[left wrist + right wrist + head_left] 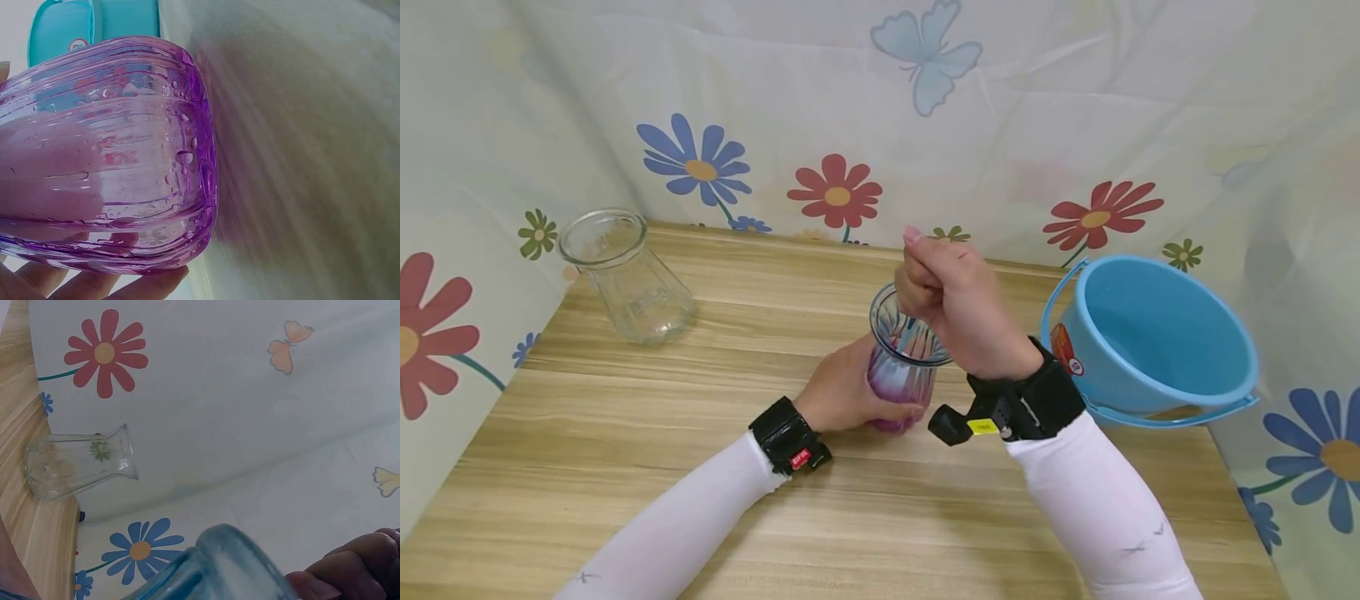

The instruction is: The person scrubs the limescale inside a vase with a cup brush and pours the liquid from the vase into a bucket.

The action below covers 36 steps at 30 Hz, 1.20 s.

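A ribbed glass vase, blue at the rim and purple toward the base, stands upright on the table. My left hand grips it around its lower side; water drops cling to the glass in the left wrist view. Above its mouth, my right hand is curled around what looks like a bottle brush, whose pale, sponge-like head shows through the purple glass. The fist hides most of its handle. In the right wrist view, the vase's blue rim lies close to my curled fingers.
A clear glass vase stands at the table's back left. At the right sits a light blue bucket with its handle lowered. Flower-printed cloth borders the back and sides of the wooden table.
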Motion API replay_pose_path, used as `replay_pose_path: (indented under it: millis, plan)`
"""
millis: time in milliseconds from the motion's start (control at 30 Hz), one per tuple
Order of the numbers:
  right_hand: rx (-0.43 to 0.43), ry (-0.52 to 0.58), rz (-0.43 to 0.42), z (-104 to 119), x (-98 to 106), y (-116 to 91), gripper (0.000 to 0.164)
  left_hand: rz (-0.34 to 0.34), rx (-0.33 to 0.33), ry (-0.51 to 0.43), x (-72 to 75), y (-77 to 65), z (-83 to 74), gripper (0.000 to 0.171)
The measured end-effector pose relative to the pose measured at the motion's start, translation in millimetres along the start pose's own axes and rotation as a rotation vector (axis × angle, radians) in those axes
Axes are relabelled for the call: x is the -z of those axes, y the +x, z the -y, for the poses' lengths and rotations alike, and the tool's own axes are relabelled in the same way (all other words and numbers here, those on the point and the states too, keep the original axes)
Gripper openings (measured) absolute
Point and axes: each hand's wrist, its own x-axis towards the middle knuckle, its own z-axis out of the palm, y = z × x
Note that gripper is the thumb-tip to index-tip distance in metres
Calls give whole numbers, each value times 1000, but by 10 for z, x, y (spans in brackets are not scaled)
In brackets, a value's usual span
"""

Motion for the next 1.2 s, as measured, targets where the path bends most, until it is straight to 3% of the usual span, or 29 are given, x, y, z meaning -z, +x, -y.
replay_pose_path:
  millis: [400, 667, 1000, 1200]
  plan:
    - [-102, -76, 42, -114, -24, 46, 49, 3, -2, -22, 15, -2, -10, 87]
    - [-102, -83, 50, -128, -33, 54, 48, 4, 7, -26, 24, -5, -19, 85]
    - [5, -42, -89, -109, -64, 18, 49, -6, 11, -10, 25, -11, -27, 87]
    - [86, -22, -126, -56, -54, -4, 49, 1, 24, -2, 26, -11, -29, 93]
